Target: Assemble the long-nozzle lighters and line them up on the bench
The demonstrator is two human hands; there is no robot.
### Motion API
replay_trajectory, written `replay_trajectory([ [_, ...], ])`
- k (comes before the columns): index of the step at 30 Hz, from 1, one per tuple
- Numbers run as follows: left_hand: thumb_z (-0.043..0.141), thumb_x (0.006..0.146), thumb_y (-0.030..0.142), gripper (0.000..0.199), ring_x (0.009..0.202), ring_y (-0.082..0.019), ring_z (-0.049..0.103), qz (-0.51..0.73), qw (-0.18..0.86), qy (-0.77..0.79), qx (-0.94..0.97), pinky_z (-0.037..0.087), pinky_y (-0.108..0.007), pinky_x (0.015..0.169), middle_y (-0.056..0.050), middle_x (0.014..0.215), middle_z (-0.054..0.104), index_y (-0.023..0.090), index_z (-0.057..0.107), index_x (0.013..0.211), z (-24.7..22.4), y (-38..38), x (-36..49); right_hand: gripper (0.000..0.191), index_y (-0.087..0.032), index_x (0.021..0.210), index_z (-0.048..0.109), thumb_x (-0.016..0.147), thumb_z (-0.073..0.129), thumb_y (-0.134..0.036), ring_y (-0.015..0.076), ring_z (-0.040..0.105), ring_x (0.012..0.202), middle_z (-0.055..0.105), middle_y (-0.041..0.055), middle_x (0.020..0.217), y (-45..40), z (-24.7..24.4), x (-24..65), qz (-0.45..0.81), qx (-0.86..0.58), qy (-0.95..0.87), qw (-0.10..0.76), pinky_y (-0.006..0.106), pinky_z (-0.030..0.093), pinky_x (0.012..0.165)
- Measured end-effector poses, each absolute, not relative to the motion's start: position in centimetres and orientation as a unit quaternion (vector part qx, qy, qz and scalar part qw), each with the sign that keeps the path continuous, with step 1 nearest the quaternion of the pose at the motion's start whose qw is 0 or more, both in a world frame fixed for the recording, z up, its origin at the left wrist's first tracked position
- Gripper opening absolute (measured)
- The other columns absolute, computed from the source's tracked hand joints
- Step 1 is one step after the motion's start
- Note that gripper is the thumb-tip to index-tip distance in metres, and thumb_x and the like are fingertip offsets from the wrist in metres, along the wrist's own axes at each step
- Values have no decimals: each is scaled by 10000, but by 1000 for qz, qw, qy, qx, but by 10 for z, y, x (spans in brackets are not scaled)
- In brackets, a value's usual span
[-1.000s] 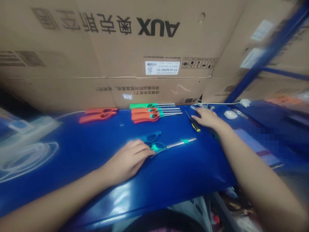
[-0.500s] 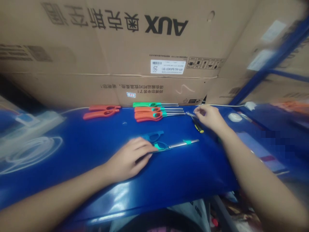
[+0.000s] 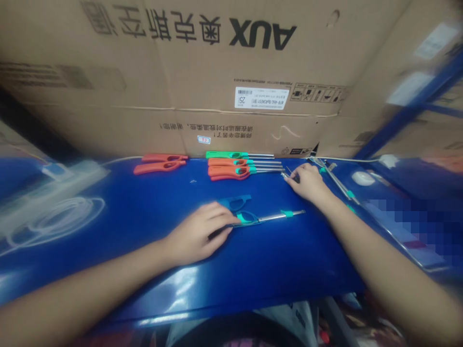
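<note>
Near the middle of the blue table [image 3: 267, 270], my left hand [image 3: 204, 231] is closed on a blue lighter [image 3: 249, 218], whose metal tube points right and carries a green piece [image 3: 287, 213]. A second blue casing [image 3: 237, 201] lies just behind it. My right hand [image 3: 307, 183] has its fingers closed around a small pair of pliers, mostly covered by the hand, with metal tips [image 3: 284, 175] showing at the left. Those tips are close to the tube ends of several orange lighters [image 3: 229, 171]. One green lighter [image 3: 222, 154] lies behind the orange ones.
Two orange casings [image 3: 159, 166] lie at the back left. A white power strip [image 3: 72, 188] and coiled white cable [image 3: 68, 221] are at the left. Loose metal tubes [image 3: 340, 180] and a white round object [image 3: 363, 179] lie at the right. A cardboard box [image 3: 202, 86] stands behind.
My right hand has moved down onto the pliers and closed around them; before, it was at their upper end. My left hand still holds the blue lighter. The view has shifted slightly.
</note>
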State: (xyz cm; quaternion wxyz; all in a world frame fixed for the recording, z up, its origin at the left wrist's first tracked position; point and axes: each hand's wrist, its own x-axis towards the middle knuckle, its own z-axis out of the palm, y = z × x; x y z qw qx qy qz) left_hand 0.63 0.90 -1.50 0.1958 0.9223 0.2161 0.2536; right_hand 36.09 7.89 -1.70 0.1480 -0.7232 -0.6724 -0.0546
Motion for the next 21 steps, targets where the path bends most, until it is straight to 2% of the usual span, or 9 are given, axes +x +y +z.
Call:
replay_trajectory([
  [4,521,992,153,288,1029,-203,622,273,198,217,916,502,-378,935,-92,1124,701,194,660,1241,-13,9,8,146,-187,782,666,827,671,-326,333,564,1061,624,141,1031,74,-9,356,-39,-703,-692,156,473,488,922],
  [6,532,992,164,275,1003,-202,630,296,201,221,907,516,-374,912,-94,1098,713,185,672,1228,-13,9,9,153,-190,799,667,819,696,-339,289,584,1017,631,111,991,67,-4,345,-11,-666,-721,191,425,489,915],
  [9,556,994,198,276,1004,-207,639,330,210,249,886,531,-383,911,-96,1098,725,187,679,1241,-14,8,11,231,-194,837,660,814,718,-417,193,571,774,608,40,837,50,4,317,125,-563,-758,306,341,492,736],
  [11,586,990,238,288,1046,-220,642,348,220,281,867,530,-405,945,-100,1144,726,197,680,1259,-16,8,12,308,-193,873,642,820,728,-483,145,519,666,589,6,778,34,8,293,257,-494,-758,340,286,454,619],
  [14,655,958,294,341,1102,-233,648,377,254,309,836,526,-416,987,-103,1211,721,204,676,1287,-17,6,14,240,-190,876,638,875,708,-420,124,546,694,605,3,810,11,12,260,362,-396,-779,326,266,476,657],
  [17,687,937,292,316,1091,-223,672,401,301,297,813,541,-385,981,-92,1186,738,213,714,1242,-15,4,16,221,-192,830,655,910,681,-396,117,546,689,613,3,798,-2,13,240,365,-353,-804,310,258,475,654],
  [21,706,918,275,207,1029,-214,711,431,362,301,770,569,-354,955,-90,1105,762,198,780,1095,-12,1,20,277,-194,816,697,896,690,-459,114,510,615,618,0,729,-1,7,232,359,-366,-796,323,257,448,580],
])
